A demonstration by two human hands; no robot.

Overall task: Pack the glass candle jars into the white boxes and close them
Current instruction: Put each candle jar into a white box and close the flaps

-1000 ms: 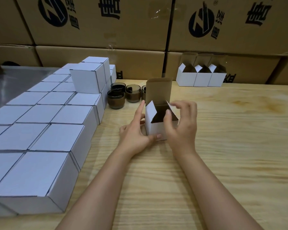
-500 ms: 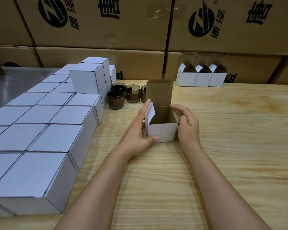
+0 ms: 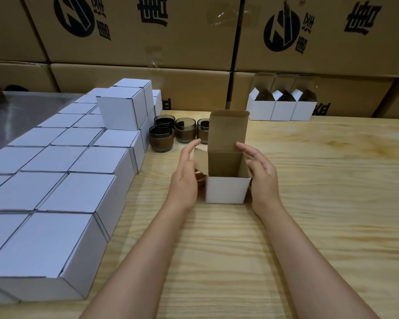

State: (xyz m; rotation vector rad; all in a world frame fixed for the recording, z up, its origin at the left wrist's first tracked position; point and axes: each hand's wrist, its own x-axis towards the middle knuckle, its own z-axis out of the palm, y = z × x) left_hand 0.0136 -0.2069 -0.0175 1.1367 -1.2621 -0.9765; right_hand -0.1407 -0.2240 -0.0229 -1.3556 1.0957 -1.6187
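1. Brown printed cartons (image 3: 136, 31) are stacked behind the pale wooden table (image 3: 309, 215); many closed white boxes (image 3: 78, 192) cover its left part.
2. At the centre stands one small white cardboard box (image 3: 227, 188), open, with its lid flap upright.
3. On either side of it are the left hand (image 3: 184, 178) and the right hand (image 3: 264, 180); the fingers are straight and loose, holding nothing; I cannot tell whether they touch the box.
4. Four brown glass candle jars (image 3: 160, 140) stand just behind it; three open white boxes (image 3: 281, 110) stand at the back right.
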